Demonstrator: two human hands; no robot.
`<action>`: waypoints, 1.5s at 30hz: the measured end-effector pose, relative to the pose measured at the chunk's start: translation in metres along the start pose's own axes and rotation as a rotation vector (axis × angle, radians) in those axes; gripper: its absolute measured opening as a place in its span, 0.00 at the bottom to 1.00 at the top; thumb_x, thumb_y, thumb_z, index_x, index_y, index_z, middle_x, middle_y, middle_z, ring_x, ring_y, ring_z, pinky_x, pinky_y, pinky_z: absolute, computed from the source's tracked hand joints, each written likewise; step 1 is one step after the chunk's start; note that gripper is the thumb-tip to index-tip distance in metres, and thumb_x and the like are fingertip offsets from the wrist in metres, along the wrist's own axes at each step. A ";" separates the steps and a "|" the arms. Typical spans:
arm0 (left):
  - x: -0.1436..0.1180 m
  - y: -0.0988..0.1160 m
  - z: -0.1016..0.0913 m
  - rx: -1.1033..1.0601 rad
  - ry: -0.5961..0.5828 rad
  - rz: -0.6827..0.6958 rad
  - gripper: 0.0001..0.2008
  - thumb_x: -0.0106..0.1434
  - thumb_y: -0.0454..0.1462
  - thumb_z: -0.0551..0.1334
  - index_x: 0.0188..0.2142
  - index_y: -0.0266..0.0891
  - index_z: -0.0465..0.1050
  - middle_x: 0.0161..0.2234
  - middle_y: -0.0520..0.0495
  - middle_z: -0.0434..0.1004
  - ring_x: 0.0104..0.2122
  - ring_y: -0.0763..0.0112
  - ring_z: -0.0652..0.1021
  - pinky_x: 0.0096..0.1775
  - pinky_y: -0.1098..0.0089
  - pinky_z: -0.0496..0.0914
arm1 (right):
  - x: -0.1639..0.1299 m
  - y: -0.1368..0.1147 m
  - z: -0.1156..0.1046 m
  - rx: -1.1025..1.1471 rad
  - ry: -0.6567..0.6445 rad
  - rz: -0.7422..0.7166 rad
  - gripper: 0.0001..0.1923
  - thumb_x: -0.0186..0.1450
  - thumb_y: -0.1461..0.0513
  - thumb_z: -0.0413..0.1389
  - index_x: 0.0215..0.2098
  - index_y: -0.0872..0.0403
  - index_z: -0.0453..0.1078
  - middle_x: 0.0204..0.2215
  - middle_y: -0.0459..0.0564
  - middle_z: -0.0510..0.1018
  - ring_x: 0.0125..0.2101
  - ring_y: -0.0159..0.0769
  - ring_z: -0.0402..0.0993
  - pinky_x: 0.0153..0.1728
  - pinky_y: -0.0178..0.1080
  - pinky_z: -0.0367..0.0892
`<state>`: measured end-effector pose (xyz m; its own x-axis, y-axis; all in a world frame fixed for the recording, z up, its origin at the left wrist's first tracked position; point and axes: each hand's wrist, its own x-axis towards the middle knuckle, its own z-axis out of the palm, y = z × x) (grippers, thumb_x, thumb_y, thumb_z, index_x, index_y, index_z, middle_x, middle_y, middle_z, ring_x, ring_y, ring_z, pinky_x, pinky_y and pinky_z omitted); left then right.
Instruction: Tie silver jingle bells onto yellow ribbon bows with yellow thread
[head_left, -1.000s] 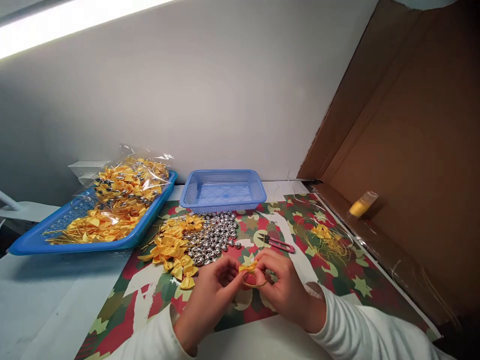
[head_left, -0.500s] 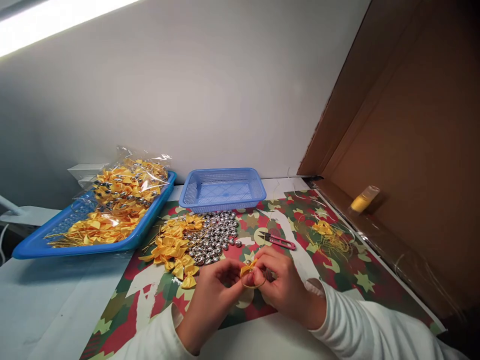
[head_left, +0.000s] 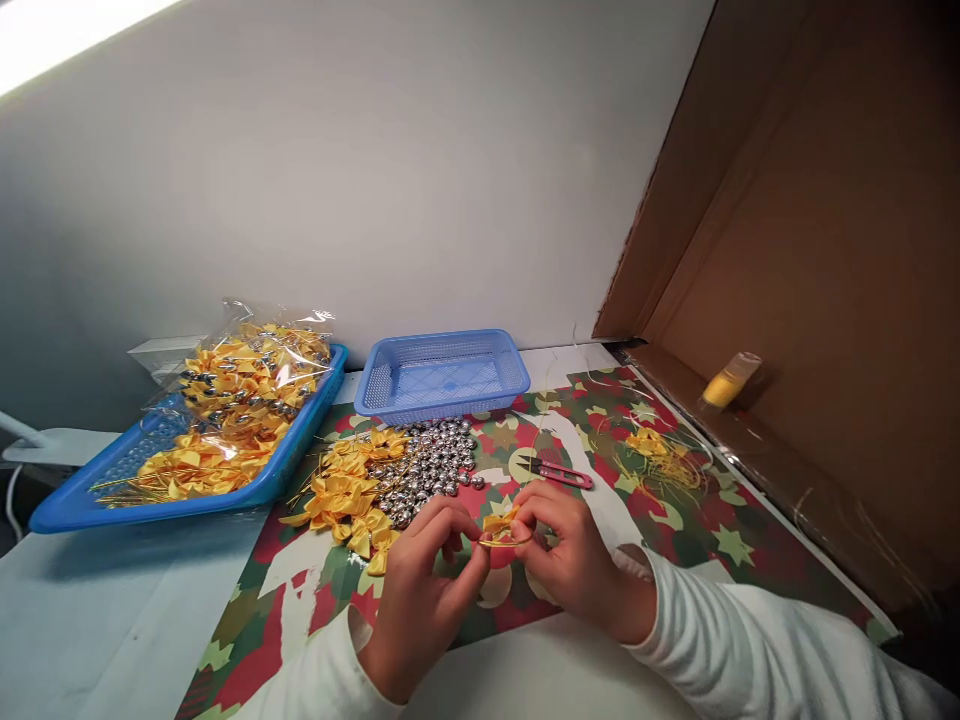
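Yellow bow: a small satin bow (head_left: 499, 523) with a thin gold loop under it, pinched between both my hands, just in front of the pile of silver bells (head_left: 431, 470).
Left hand: my left hand (head_left: 422, 590) sits in front of the bells, thumb and forefinger closed on the left end of the bow, other fingers curled.
Right hand: my right hand (head_left: 574, 555) is in front and to the right of the bells, fingertips nipped together on the right end of the bow and the loop.
Loose bows: a heap of yellow bows (head_left: 346, 490) lies touching the left side of the bells.
Snips: pink-handled thread snips (head_left: 561, 474) lie flat just to the right of the bells, apart from my fingers.
Small basket: a pale blue mesh basket (head_left: 442, 375) stands right behind the bells, against the wall.
Big tray: a deeper blue tray (head_left: 97, 500) is well to the left of the bells, holding more yellow bows and a clear bag (head_left: 251, 370) stuffed with bows and bells.
Gold scraps: a tangle of gold thread and yellow bits (head_left: 658, 460) lies well to the right of the bells.
Mat: everything near the bells rests on a red, green and cream star-print paper (head_left: 300, 580).
Cardboard: a brown box wall (head_left: 825, 280) rises far right of the bells, with a small yellow spool (head_left: 727, 382) on its flap.
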<state>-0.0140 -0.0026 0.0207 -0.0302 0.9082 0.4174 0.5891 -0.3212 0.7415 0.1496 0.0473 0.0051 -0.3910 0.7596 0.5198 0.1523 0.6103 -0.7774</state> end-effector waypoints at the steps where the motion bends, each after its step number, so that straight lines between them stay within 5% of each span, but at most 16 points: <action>1: 0.000 0.000 0.001 -0.001 -0.007 -0.010 0.08 0.61 0.34 0.56 0.24 0.41 0.63 0.25 0.51 0.67 0.24 0.72 0.68 0.26 0.71 0.65 | 0.000 -0.001 0.000 -0.003 0.008 -0.001 0.11 0.62 0.66 0.52 0.22 0.55 0.61 0.24 0.45 0.68 0.25 0.30 0.64 0.26 0.32 0.61; 15: 0.001 -0.008 0.011 -0.308 -0.176 -0.363 0.12 0.59 0.45 0.63 0.32 0.38 0.69 0.27 0.49 0.75 0.25 0.70 0.76 0.26 0.72 0.69 | 0.002 0.001 0.001 -0.008 -0.016 0.004 0.13 0.64 0.64 0.53 0.22 0.55 0.61 0.24 0.47 0.69 0.26 0.31 0.66 0.27 0.34 0.61; 36: -0.001 -0.007 0.013 -0.355 -0.148 -0.395 0.13 0.58 0.45 0.64 0.25 0.37 0.75 0.19 0.50 0.74 0.22 0.72 0.73 0.20 0.76 0.65 | 0.001 0.004 0.001 -0.119 0.013 -0.058 0.08 0.63 0.67 0.53 0.25 0.54 0.66 0.28 0.48 0.70 0.29 0.32 0.68 0.30 0.35 0.64; 40: 0.000 -0.008 0.012 -0.338 -0.108 -0.419 0.14 0.58 0.45 0.64 0.23 0.37 0.71 0.19 0.51 0.72 0.19 0.74 0.70 0.20 0.76 0.63 | -0.002 -0.003 -0.002 -0.246 0.069 -0.157 0.14 0.61 0.64 0.59 0.19 0.54 0.63 0.21 0.44 0.65 0.26 0.32 0.63 0.30 0.37 0.59; 45: 0.002 -0.005 0.010 -0.252 -0.098 -0.368 0.14 0.59 0.43 0.61 0.22 0.37 0.69 0.17 0.53 0.70 0.18 0.75 0.68 0.20 0.76 0.63 | -0.004 -0.011 -0.003 -0.427 -0.013 -0.236 0.05 0.63 0.66 0.54 0.36 0.54 0.72 0.27 0.48 0.73 0.30 0.35 0.64 0.34 0.41 0.55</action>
<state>-0.0086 0.0033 0.0125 -0.1173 0.9913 0.0597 0.3381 -0.0166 0.9410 0.1527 0.0385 0.0128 -0.4705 0.5885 0.6575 0.4160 0.8051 -0.4229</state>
